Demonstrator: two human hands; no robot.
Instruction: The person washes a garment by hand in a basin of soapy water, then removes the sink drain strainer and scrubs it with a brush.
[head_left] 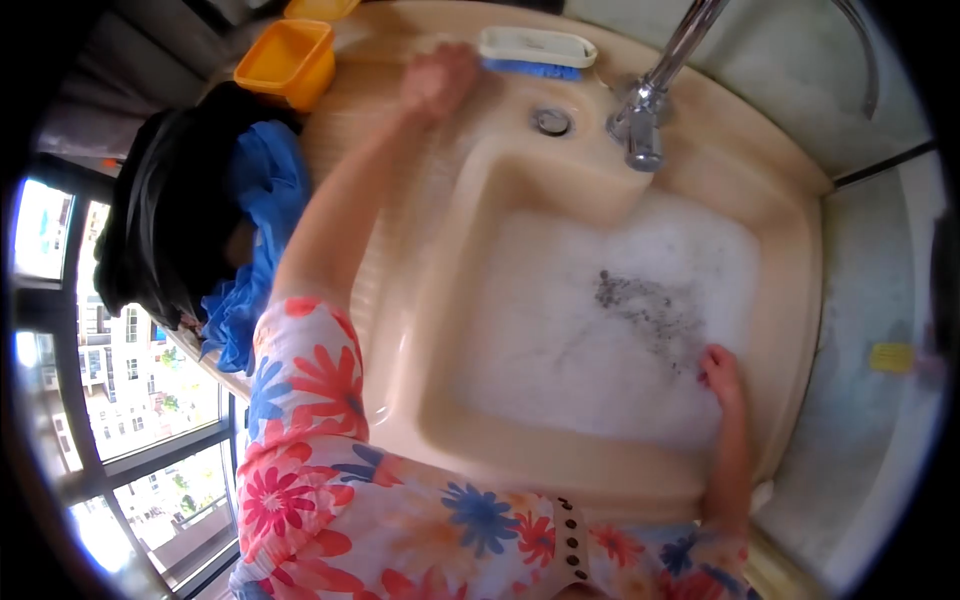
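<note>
Up at the back ledge of the sink, my left hand (440,82) is smeared by motion, just left of a white and blue brush (538,52); whether it holds anything is unclear. My right hand (718,370) hangs at the right side of the basin, its fingers curled in with nothing visible in them. Below and around it, white suds (540,330) fill the beige sink (430,330). A patch of dark specks (650,305) shows on the foam, up and left of my right hand.
A chrome faucet (643,130) rises behind the basin, beside a round metal drain fitting (551,122). Dark cloth (170,200) and blue cloth (268,180) are heaped at the left, near a yellow-orange container (290,65). Windows stand at the far left.
</note>
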